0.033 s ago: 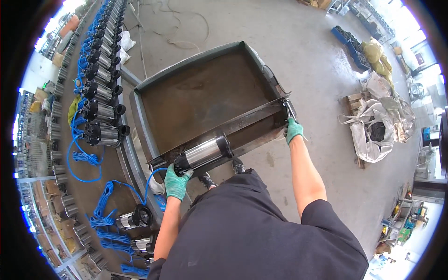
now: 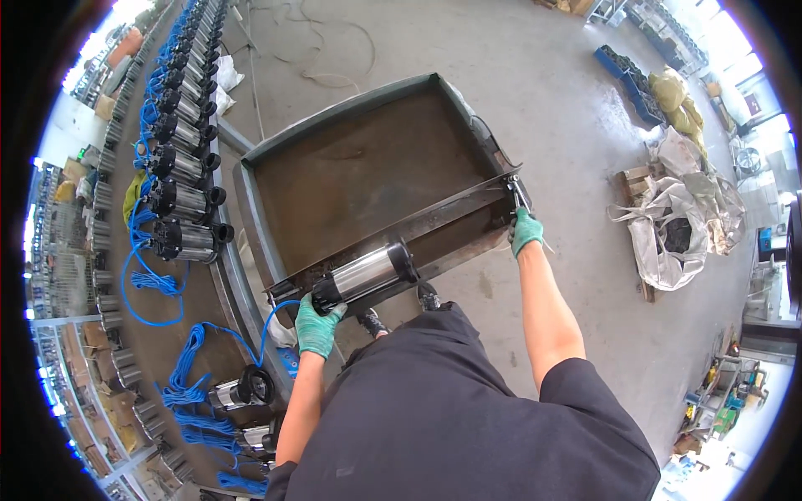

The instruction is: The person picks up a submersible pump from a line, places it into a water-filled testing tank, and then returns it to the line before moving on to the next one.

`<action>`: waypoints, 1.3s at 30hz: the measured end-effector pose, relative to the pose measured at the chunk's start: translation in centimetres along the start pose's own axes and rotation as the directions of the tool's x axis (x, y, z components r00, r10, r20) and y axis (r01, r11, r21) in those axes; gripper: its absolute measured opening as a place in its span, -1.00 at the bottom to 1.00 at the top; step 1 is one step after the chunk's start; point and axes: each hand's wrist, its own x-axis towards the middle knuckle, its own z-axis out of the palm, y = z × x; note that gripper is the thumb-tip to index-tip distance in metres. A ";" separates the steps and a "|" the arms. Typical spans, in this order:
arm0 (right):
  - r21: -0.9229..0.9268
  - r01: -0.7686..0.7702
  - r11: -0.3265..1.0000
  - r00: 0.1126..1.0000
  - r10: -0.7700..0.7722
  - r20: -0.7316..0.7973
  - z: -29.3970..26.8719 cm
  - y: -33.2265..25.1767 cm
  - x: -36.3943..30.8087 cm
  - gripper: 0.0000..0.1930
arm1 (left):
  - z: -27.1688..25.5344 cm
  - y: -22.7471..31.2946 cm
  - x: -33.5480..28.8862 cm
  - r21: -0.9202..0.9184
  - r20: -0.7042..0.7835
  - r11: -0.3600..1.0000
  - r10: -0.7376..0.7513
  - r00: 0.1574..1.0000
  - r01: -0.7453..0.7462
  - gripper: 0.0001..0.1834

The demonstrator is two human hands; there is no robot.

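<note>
A steel submersible pump (image 2: 363, 275) with black ends lies along a metal crossbar over the water-filled tank (image 2: 266, 221). My left hand (image 2: 317, 328), in a green glove, is closed round the pump's near-left black end, beside its blue cable (image 2: 271, 321). At the crossbar's right end my right hand (image 2: 526, 232), gloved too, grips a slim metal hand tool (image 2: 520, 194). That tool's exact kind is hard to make out; one end sticks out past my fingers. Brownish water (image 2: 368, 167) fills the tank behind the crossbar.
Several similar pumps (image 2: 180, 200) stand in a row on a long bench at left, with coiled blue cables (image 2: 188, 376). Nearer on that bench lies another pump (image 2: 238, 391). At right a pallet (image 2: 639, 185) carries white sacks (image 2: 668, 238); blue crates (image 2: 631, 88) stand farther off.
</note>
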 end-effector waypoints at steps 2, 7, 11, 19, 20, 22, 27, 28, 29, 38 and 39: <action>0.030 0.050 0.998 0.999 -0.050 0.011 0.6 -0.4 -1.7 -0.83 | 0.2 0.9 -0.3 0.007 -0.039 1.000 -0.026 0.999 0.027 -0.22; -0.443 0.588 0.677 0.744 -0.237 0.625 1.5 -0.5 -9.8 -0.73 | 0.7 -0.7 0.0 0.020 -0.072 0.998 -0.056 0.996 0.058 -0.26; -0.383 0.707 0.594 0.563 -0.146 0.814 3.0 2.6 -11.4 -0.73 | 0.4 1.5 -0.5 0.071 -0.046 0.993 -0.087 0.995 0.091 -0.36; -0.305 0.790 0.532 0.445 -0.154 0.882 5.7 3.4 -12.2 -0.75 | 0.6 0.0 -0.3 -0.047 -0.036 0.998 -0.038 0.999 0.036 -0.30; -0.291 0.834 0.470 0.411 -0.174 0.895 5.7 3.2 -12.2 -0.75 | 0.5 0.3 -0.3 -0.063 -0.025 0.997 -0.045 0.999 0.044 -0.30; -0.302 0.875 0.378 0.387 -0.174 0.906 5.8 3.4 -11.6 -0.74 | 0.5 0.3 -0.3 -0.024 -0.029 0.999 -0.047 0.998 0.047 -0.32; -0.394 0.699 0.598 0.484 0.011 0.875 6.0 4.1 -10.6 -0.71 | 0.3 -0.4 0.0 -0.004 -0.014 0.999 -0.047 0.999 0.047 -0.34; -0.372 0.733 0.570 0.457 -0.006 0.890 5.8 3.7 -10.9 -0.71 | 0.3 -0.1 0.0 0.012 -0.014 0.999 -0.042 0.999 0.043 -0.34; -0.349 0.765 0.542 0.428 -0.022 0.903 5.8 3.4 -11.1 -0.70 | 0.3 0.1 0.0 0.028 -0.014 0.999 -0.038 0.999 0.039 -0.35; -0.505 0.200 0.839 0.600 0.302 0.741 6.9 2.3 -11.9 -0.73 | 0.3 -0.5 0.3 -0.018 0.019 0.999 -0.033 0.999 0.034 -0.39; -0.502 0.061 0.863 0.603 0.369 0.707 6.7 2.1 -12.1 -0.74 | 0.3 -0.6 0.3 -0.021 0.018 0.999 -0.034 0.999 0.034 -0.39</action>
